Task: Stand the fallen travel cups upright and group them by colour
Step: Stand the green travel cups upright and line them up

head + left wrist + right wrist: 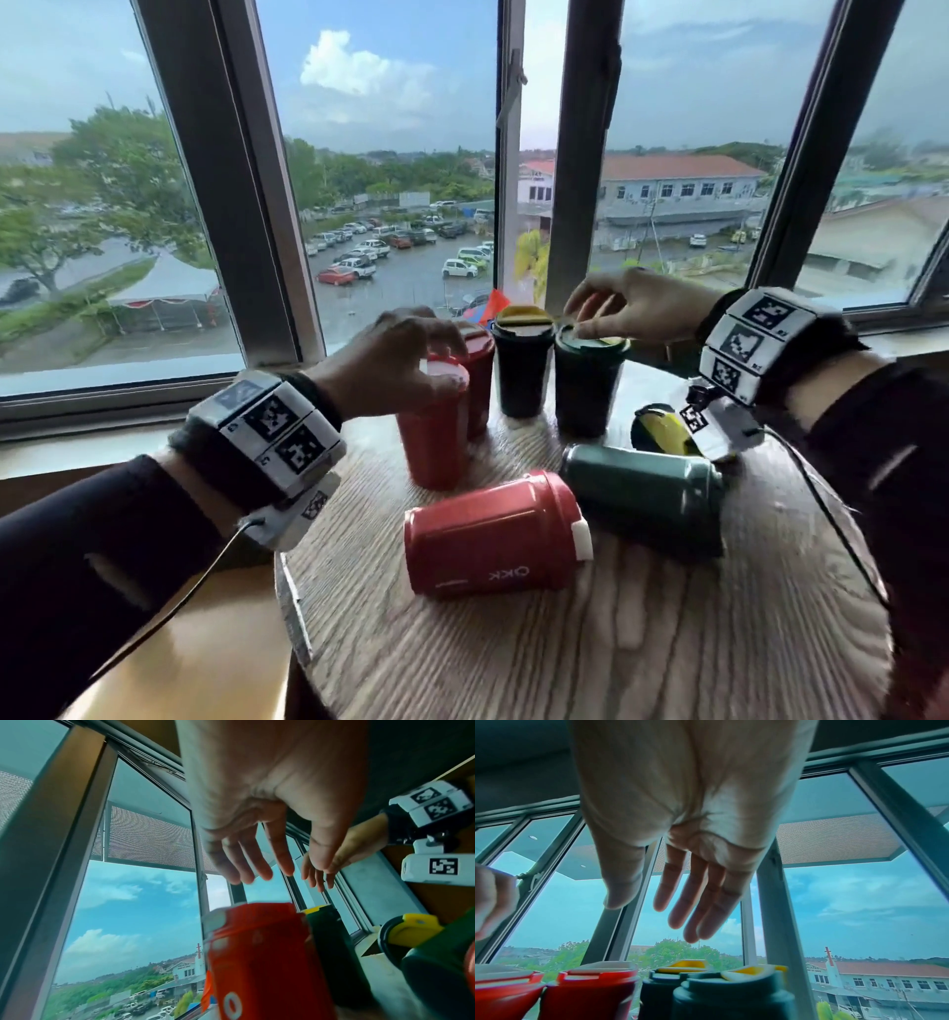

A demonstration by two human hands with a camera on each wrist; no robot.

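Observation:
Two red cups stand upright side by side at the table's back left, the front one (435, 437) (262, 953) and the rear one (480, 380). Right of them stand two dark green cups (519, 370) (588, 385) with yellow lid flaps. A red cup (493, 534) lies on its side in the middle, a green cup (642, 493) lies right of it, and another green cup (660, 429) lies behind, partly hidden by my right wrist. My left hand (441, 339) (270, 874) hovers over the front red cup, fingers loose. My right hand (580, 318) (654, 912) hovers over the right green cup, holding nothing.
The round wooden table (590, 642) has bare surface in front of the fallen cups. Window frames (575, 154) and a sill rise close behind the upright cups. A wooden ledge (205, 642) lies lower at the left of the table.

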